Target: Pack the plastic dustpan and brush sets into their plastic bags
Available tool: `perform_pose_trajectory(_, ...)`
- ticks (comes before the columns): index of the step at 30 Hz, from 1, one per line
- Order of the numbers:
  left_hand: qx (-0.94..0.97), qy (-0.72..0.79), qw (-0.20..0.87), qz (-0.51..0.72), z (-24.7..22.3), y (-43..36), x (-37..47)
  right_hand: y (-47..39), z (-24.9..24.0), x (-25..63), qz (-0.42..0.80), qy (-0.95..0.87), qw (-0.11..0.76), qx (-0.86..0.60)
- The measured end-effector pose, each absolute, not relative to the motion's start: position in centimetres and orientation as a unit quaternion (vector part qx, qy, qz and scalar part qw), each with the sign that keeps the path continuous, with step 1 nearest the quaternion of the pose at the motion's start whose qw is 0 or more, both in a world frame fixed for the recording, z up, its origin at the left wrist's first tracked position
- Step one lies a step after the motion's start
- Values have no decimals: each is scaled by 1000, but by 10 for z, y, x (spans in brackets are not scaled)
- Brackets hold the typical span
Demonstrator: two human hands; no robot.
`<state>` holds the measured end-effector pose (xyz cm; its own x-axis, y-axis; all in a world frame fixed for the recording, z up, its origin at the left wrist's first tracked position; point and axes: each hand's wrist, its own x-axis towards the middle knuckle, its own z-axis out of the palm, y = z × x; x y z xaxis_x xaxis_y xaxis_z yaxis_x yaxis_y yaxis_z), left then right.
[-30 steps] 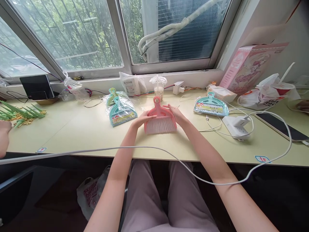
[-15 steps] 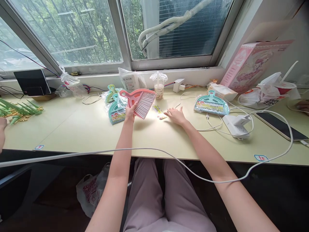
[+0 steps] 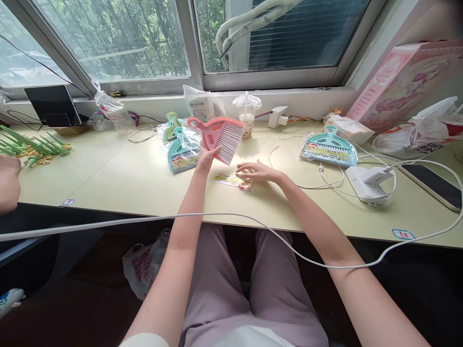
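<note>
My left hand (image 3: 207,159) grips a pink hand broom and dustpan set (image 3: 213,132) above the table, its pale bristles facing right. My right hand (image 3: 256,171) hovers low to the right, fingers apart and slightly bent, over the end of a printed card label (image 3: 229,180) on the tabletop. Whether a fingertip touches the card is hard to see. Behind my left hand lie a wrapped teal brush set (image 3: 179,156) and a wrapped green one (image 3: 171,126). Another wrapped teal set (image 3: 330,148) rests farther right.
A white cable (image 3: 231,215) crosses in front of my forearms. To the right are a power strip (image 3: 365,185) and a phone (image 3: 436,184). A drink cup (image 3: 246,120) stands near the window. At far left, another person's hand (image 3: 9,184) is beside green stems (image 3: 39,149).
The card label has shifted toward me and to the left, turning more lengthwise. My right hand has come left over it. My left hand still holds the pink set; the view has tilted slightly.
</note>
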<state>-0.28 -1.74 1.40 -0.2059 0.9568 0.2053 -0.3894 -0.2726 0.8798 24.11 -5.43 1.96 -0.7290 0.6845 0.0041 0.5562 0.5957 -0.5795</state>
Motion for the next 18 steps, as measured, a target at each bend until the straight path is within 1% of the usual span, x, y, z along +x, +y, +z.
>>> perform_pose_trajectory(2, 405, 353, 482, 692, 14, -16, -5, -58, 15, 229, 243, -891, 151, -353)
perform_pose_trajectory(4, 404, 354, 483, 691, 14, -15, -6, -61, 11, 217, 217, -896, 165, -350)
perform_pose_trajectory(7, 390, 364, 486, 693, 14, -15, -6, -65, 8, 207, 261, -893, 153, -334)
perform_pose_trajectory(9, 381, 372, 485, 693, 15, -16, -5, -66, 9, 208, 296, -880, 162, -334)
perform_pose_trajectory(12, 382, 372, 483, 695, 17, -17, -2, -66, 13, 216, 293, -865, 179, -366)
perform_pose_trajectory(18, 409, 371, 468, 690, 16, -21, -1, -63, 26, 231, 325, -849, 92, -407)
